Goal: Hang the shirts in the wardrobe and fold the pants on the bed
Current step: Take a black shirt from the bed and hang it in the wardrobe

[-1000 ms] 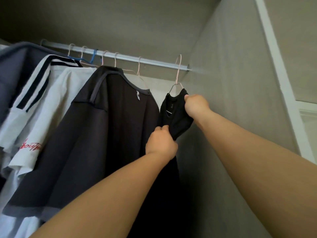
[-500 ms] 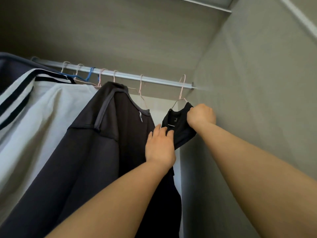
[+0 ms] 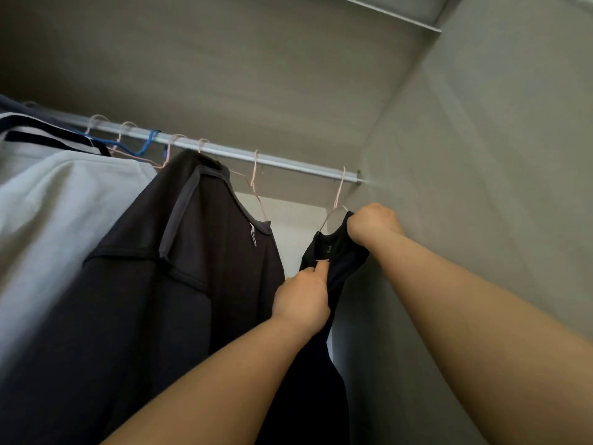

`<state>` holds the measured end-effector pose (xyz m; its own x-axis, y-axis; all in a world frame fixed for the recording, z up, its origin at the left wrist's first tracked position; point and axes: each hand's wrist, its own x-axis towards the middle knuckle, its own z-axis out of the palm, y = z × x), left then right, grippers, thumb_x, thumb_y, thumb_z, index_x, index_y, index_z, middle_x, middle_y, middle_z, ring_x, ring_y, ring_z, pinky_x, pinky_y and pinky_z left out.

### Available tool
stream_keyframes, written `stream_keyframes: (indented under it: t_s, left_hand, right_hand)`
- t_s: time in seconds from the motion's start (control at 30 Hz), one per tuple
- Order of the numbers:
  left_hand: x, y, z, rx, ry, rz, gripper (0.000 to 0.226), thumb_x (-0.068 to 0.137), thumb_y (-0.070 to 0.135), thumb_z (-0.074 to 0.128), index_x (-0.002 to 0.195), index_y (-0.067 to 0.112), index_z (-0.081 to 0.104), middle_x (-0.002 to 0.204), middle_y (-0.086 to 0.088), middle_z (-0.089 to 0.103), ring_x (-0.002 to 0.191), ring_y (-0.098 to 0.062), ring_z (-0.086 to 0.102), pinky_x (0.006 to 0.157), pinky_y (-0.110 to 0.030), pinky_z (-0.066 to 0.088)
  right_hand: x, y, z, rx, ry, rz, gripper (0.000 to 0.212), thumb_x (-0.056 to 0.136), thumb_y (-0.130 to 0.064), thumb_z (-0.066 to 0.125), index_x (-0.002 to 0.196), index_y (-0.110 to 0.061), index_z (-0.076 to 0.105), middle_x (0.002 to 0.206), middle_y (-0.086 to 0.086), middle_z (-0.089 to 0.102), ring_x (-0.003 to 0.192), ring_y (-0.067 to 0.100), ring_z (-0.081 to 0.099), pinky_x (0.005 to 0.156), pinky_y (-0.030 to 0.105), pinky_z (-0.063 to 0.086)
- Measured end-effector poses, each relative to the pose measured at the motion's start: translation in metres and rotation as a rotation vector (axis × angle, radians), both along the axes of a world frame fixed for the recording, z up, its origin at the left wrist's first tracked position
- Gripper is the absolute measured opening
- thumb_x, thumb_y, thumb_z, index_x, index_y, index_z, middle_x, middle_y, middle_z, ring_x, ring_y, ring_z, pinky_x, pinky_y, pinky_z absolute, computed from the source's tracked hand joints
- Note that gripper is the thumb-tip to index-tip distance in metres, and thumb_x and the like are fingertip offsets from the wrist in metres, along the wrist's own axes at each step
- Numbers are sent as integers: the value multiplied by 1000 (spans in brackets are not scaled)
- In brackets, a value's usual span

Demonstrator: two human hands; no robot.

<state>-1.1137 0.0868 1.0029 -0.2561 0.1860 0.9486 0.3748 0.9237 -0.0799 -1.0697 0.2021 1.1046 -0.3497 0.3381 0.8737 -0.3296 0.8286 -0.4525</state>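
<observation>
A black shirt point(image 3: 340, 252) is hung on a pink hanger point(image 3: 338, 192) at the rail's point(image 3: 288, 163) right end, just beside the side wall point(image 3: 481, 187). Its collar is gripped by the right hand point(image 3: 372, 224) and its front is pinched by the left hand point(image 3: 303, 300). A narrow gap is left beside the grey shirt point(image 3: 192, 268).

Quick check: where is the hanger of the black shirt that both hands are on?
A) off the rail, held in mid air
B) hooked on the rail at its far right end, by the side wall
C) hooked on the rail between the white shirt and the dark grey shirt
B: the hanger of the black shirt hooks over the rail beside the side wall, right of the dark grey shirt; the right hand and left hand grip the shirt.
</observation>
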Motion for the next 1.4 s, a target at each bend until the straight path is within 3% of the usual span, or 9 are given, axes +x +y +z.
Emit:
stream_keyframes:
  t_s: [0.17, 0.3, 0.43, 0.57, 0.77, 0.87, 0.97, 1.2, 1.4]
  left_hand:
    - [0, 8, -4, -56, 36, -2, 50, 84, 4, 48, 131, 17, 35, 105, -11, 59, 88, -38, 59, 64, -36, 37]
    - [7, 13, -12, -57, -21, -59, 42, 86, 4, 47, 125, 14, 37, 102, -12, 58, 86, -36, 58, 63, -36, 39]
    - [17, 15, -22, 69, -145, -177, 41, 85, 2, 47, 123, 15, 39, 92, -8, 51, 80, -30, 52, 65, -35, 42]
    - [32, 16, -33, 163, -282, -304, 67, 81, 14, 57, 142, 21, 27, 118, -7, 53, 104, -29, 54, 85, -40, 49]
    - [46, 27, -84, 208, -347, -308, 99, 77, 36, 68, 151, 24, 4, 143, -4, 37, 127, -25, 43, 100, -38, 41]
    - [46, 31, -119, 151, -493, -296, 114, 74, 50, 72, 151, 22, -8, 151, -4, 25, 135, -22, 35, 106, -39, 37]
    - [50, 31, -149, 99, -610, -287, 127, 70, 58, 73, 148, 18, -20, 158, -1, 10, 142, -21, 20, 112, -38, 30]
    - [69, 1, -229, 5, -446, -125, 111, 81, 55, 63, 146, 25, -23, 159, 10, -2, 145, -8, -3, 115, -25, 15]
    - [108, -26, -320, 31, -328, 197, 77, 95, 51, 35, 142, 25, -21, 160, 6, -2, 146, -12, -5, 117, -33, 3]
  right_hand:
    - [2, 12, 3, 1, -23, -4, 22, 89, -25, 48, 100, -8, 57, 114, 14, 60, 96, 31, 58, 74, 32, 43]
    - [8, 16, -7, 5, 19, 16, 28, 88, -27, 50, 104, -7, 59, 116, 16, 60, 103, 34, 58, 78, 33, 44]
    - [14, 17, -29, -37, 87, 117, 18, 82, -23, 52, 83, -6, 60, 98, 14, 64, 80, 32, 55, 66, 28, 41]
    - [14, 12, -63, -43, 111, 208, 14, 80, -23, 54, 84, -13, 62, 98, 16, 66, 92, 35, 60, 70, 29, 43]
    - [18, 15, -137, -89, 58, 254, 31, 83, -22, 52, 113, -15, 52, 105, 11, 62, 85, 29, 54, 67, 29, 40]
    - [17, 21, -179, -162, -14, 248, 54, 85, -23, 51, 138, -21, 39, 115, 11, 62, 103, 32, 57, 78, 33, 44]
    - [18, 20, -215, -162, -53, 227, 66, 86, -23, 51, 146, -24, 24, 120, 11, 61, 108, 32, 57, 85, 34, 46]
    - [26, 14, -315, -128, -34, 288, 63, 90, -26, 52, 146, -26, 22, 130, 4, 56, 111, 25, 57, 84, 32, 46]
    - [38, -6, -418, -182, -123, 344, 65, 91, -25, 53, 148, -21, 21, 148, 1, 35, 133, 17, 35, 101, 30, 37]
